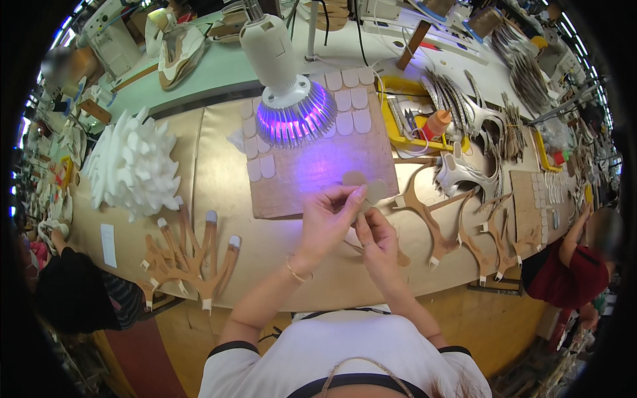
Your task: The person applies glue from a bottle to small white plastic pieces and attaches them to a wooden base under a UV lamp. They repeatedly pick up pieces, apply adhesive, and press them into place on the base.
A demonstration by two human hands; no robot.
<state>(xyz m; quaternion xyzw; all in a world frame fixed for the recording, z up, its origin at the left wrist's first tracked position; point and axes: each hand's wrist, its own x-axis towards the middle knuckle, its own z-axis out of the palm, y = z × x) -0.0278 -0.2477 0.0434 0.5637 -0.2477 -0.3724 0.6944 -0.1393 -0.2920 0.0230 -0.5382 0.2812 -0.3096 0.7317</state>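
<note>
Close together over the near edge of a brown board (pixel 282 199), my left hand (pixel 328 219) and my right hand (pixel 378 242) pinch a tan shoe-upper piece with rounded ends (pixel 377 191). One rounded end stands up past my left fingertips, and another part hangs below my right hand. Much of the piece is hidden by my fingers. White rounded tabs (pixel 361 121) lie in rows on the board. A lamp with a finned metal head (pixel 295 116) casts violet light onto it.
White foam pieces (pixel 133 166) are heaped at left, behind brown strap-shaped uppers (pixel 189 265). More brown uppers (pixel 434 232) lie at right. Behind them a yellow tray (pixel 391 129) holds scissors and an orange-red bottle (pixel 436 124). People sit at both sides, including one in a red top (pixel 564 275).
</note>
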